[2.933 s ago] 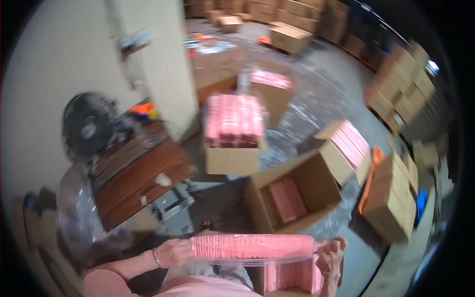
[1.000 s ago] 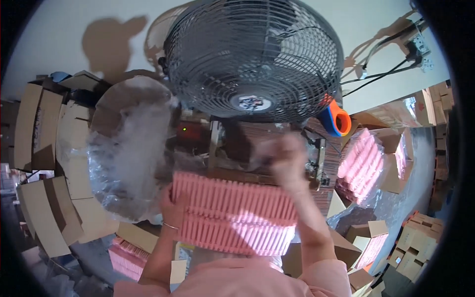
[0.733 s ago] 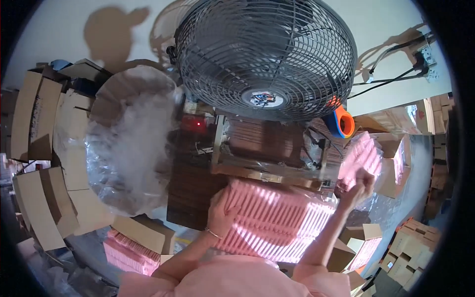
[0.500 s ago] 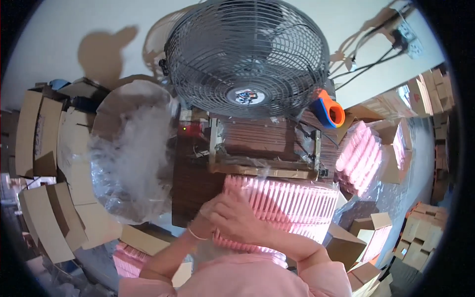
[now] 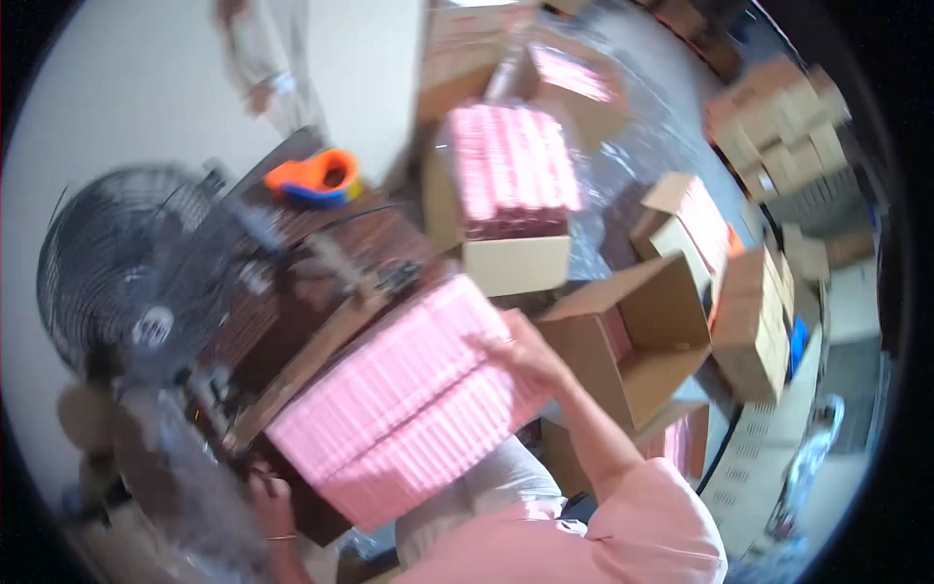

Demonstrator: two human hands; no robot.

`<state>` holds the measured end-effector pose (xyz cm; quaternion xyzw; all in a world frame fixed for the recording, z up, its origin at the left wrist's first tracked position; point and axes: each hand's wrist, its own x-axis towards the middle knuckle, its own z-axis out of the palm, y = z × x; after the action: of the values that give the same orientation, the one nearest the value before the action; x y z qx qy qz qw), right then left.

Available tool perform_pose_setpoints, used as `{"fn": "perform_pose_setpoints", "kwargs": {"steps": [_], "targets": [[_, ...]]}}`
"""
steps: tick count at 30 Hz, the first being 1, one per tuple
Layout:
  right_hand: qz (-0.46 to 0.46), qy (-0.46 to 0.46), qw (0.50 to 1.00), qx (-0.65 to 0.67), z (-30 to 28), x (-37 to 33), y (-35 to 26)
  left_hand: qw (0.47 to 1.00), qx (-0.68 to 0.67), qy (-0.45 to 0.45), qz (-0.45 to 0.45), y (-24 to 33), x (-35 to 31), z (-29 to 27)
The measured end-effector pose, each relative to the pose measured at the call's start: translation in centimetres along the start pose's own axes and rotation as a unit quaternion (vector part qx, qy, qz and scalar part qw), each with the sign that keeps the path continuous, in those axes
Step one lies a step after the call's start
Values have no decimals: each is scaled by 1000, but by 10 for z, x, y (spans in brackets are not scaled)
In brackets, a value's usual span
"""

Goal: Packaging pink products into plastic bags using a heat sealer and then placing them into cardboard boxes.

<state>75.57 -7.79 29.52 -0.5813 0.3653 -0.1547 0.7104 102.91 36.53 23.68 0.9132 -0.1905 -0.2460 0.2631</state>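
A long block of pink packets [image 5: 389,389], standing side by side in two rows, lies tilted across the table's front edge, just above my lap. My right hand [image 5: 522,352] grips its right end, the fingers over the top edge. Near the block's left end, low in the view, is my left hand [image 5: 271,494]; motion smears it and its fingers are partly hidden, so I cannot tell whether they touch the block. Behind the block, a metal-framed sealing device [image 5: 309,365] stands on the dark wooden table [image 5: 226,336].
A black fan [image 5: 136,263] stands at the far left, with an orange and blue tape dispenser [image 5: 316,178] on the table. To the right are an open carton [image 5: 628,341] and a carton [image 5: 516,266] stacked with pink packets. Clear plastic film [image 5: 185,477] hangs at lower left.
My view has swung to the right. My hands were together on the pink packets; now they are apart, the right at the block's right end and the left by its left end.
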Motion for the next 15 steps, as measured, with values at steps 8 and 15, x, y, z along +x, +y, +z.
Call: {"fn": "perform_pose_setpoints", "kwargs": {"steps": [8, 15], "targets": [[-15, 139, 990, -33, -81, -171, 75, 908, -371, -196, 5, 172, 2, 106], [-19, 481, 876, -5, -218, -386, 34, 841, -235, -476, 100, 404, -113, 302]]}}
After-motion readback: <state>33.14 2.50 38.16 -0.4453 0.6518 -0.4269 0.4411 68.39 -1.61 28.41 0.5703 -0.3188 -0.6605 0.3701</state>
